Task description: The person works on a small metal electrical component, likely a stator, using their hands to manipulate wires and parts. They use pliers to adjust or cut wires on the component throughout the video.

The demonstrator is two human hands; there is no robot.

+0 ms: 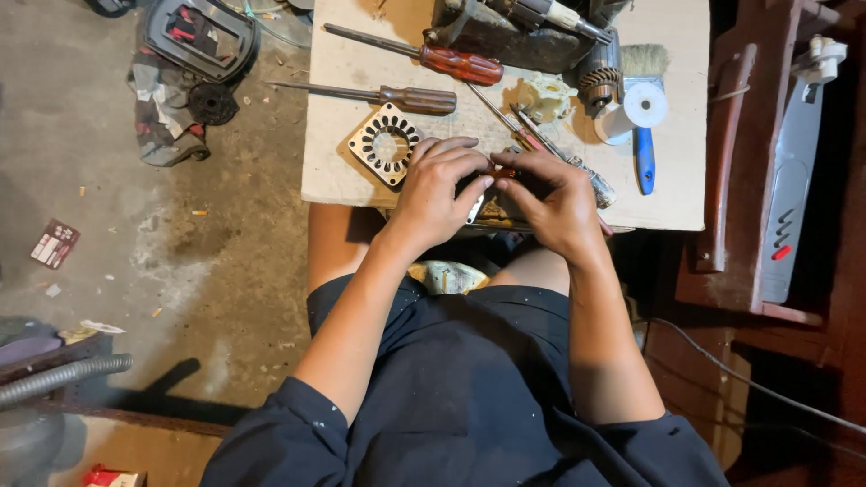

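Note:
My left hand (439,185) and my right hand (552,197) meet at the near edge of a small pale work board (343,171), fingertips together over a small part (494,171) with a reddish bit showing. Both hands pinch it; most of it is hidden by my fingers. Just left of my left hand lies a square metal stator core (386,144) with a toothed round hole. A thin metal tool (532,135) runs diagonally behind my right hand.
Two red-handled screwdrivers (446,61) (406,97) lie on the board. A blue-handled brush (644,108), a white tape roll (631,110), a cream plastic part (547,96) and a dark motor housing (510,36) sit at the back. Wooden furniture stands right; concrete floor with scraps lies left.

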